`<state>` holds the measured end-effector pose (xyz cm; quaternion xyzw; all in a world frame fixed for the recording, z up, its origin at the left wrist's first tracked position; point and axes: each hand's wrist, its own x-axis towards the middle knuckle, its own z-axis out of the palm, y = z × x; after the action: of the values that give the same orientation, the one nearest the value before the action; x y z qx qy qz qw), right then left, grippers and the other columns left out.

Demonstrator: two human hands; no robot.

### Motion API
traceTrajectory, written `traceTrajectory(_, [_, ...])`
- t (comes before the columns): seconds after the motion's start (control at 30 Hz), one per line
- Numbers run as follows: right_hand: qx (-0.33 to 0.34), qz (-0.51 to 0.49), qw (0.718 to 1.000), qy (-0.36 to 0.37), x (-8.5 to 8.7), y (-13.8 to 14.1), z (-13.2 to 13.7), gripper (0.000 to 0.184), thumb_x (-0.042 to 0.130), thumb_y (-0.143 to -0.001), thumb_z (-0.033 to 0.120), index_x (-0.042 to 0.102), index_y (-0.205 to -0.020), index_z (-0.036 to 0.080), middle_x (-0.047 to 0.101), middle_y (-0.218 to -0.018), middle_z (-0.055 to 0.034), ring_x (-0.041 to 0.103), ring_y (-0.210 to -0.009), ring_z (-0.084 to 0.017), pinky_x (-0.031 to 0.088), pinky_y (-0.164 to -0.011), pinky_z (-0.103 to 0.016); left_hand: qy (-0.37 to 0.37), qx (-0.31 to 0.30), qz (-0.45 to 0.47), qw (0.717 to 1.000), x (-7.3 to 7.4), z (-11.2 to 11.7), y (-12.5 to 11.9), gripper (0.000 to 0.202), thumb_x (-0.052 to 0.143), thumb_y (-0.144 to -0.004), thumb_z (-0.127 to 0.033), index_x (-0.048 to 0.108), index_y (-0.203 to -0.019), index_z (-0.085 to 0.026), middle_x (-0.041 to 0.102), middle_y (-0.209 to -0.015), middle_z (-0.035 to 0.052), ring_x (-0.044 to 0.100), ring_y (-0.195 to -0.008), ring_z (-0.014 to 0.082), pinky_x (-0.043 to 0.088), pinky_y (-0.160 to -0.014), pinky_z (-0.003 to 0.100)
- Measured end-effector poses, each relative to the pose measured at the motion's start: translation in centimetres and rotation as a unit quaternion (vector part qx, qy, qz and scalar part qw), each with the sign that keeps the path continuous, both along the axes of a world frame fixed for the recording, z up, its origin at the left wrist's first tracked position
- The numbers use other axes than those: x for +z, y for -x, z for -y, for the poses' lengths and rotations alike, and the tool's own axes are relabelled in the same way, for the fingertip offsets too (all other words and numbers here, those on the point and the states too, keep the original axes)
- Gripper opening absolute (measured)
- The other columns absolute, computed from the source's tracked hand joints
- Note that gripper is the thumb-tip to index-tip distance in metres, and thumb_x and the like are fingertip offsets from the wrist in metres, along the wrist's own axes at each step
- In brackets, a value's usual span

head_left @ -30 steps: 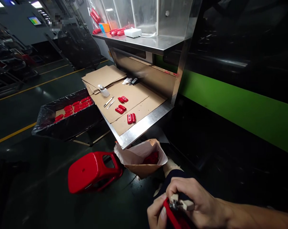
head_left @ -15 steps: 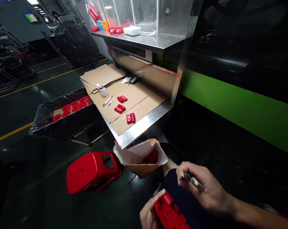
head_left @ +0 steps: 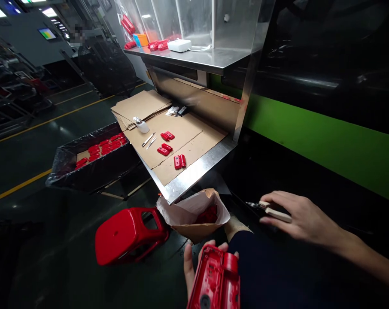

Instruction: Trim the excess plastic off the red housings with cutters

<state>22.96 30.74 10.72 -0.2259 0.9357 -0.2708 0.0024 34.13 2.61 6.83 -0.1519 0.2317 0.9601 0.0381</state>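
Observation:
My left hand (head_left: 189, 268) cradles a red plastic housing (head_left: 217, 281) low in the view, its hollow side up, over my dark-trousered lap. My right hand (head_left: 299, 216) is raised to the right and grips a small cutter (head_left: 268, 209) with pale handles, its metal tip pointing left. An open paper bag (head_left: 194, 214) with red scraps inside sits on the floor just beyond the housing, under the steel table edge (head_left: 194, 174).
Cardboard sheets (head_left: 178, 133) cover the table, carrying red parts (head_left: 179, 161), tweezers (head_left: 148, 139) and a small bottle (head_left: 141, 124). A black-lined bin (head_left: 85, 165) of red parts stands left. A red stool (head_left: 126, 234) lies tipped on the floor. A green-striped machine wall (head_left: 326, 141) runs on the right.
My right hand lifted the cutter off the red housing and swung it up and to the right. My left hand turned the housing so its hollow side faces up.

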Motion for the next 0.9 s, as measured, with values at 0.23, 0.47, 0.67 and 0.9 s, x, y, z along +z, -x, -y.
traceTrajectory(0.23, [0.225, -0.11, 0.963, 0.098, 5.3, 0.3, 7.2, 0.038, 0.05, -0.102, 0.044, 0.055, -0.126, 0.014, 0.067, -0.113, -0.009, 0.06, -0.102, -0.02, 0.051, -0.089, -0.037, -0.181, -0.038, -0.028, 0.982, 2.6, -1.1, 1.5, 0.058, 0.058, -0.084, -0.071, 0.076, -0.119, -0.029, 0.07, -0.134, 0.0144, 0.058, -0.131, 0.0403, 0.037, -0.117, 0.065])
traceTrajectory(0.47, [0.354, -0.232, 0.906, 0.021, 6.4, 0.2, 11.8, 0.05, 0.053, -0.101, 0.052, 0.062, -0.124, 0.008, 0.068, -0.109, -0.0086, 0.056, -0.096, -0.024, 0.044, -0.086, -0.043, -0.185, 0.027, 0.061, 0.981, 2.9, -1.9, 0.6, 0.05, 0.071, -0.078, -0.065, 0.077, -0.107, -0.024, 0.075, -0.088, 0.0061, 0.069, -0.089, 0.022, 0.053, -0.099, 0.034])
traceTrajectory(0.67, [0.378, -0.269, 0.886, -0.024, 7.0, 0.2, 13.0, 0.026, 0.057, -0.098, 0.033, 0.07, -0.103, 0.011, 0.068, -0.109, -0.0079, 0.054, -0.092, -0.022, 0.041, -0.084, -0.041, -0.297, 0.058, 0.109, 0.947, 5.0, -2.1, 0.4, 0.018, 0.084, -0.07, -0.038, 0.074, -0.074, -0.023, 0.068, -0.068, -0.0011, 0.063, -0.064, 0.0132, 0.056, -0.096, 0.031])
traceTrajectory(0.9, [0.378, -0.274, 0.884, -0.021, 6.9, -0.1, 13.2, 0.022, 0.059, -0.096, 0.034, 0.069, -0.096, 0.014, 0.066, -0.104, -0.0068, 0.052, -0.09, -0.022, 0.04, -0.082, -0.042, -0.41, 0.098, 0.107, 0.9, 6.2, -2.7, 0.6, 0.012, 0.073, -0.075, -0.034, 0.072, -0.072, -0.023, 0.067, -0.065, -0.0016, 0.063, -0.057, 0.0119, 0.058, -0.093, 0.031])
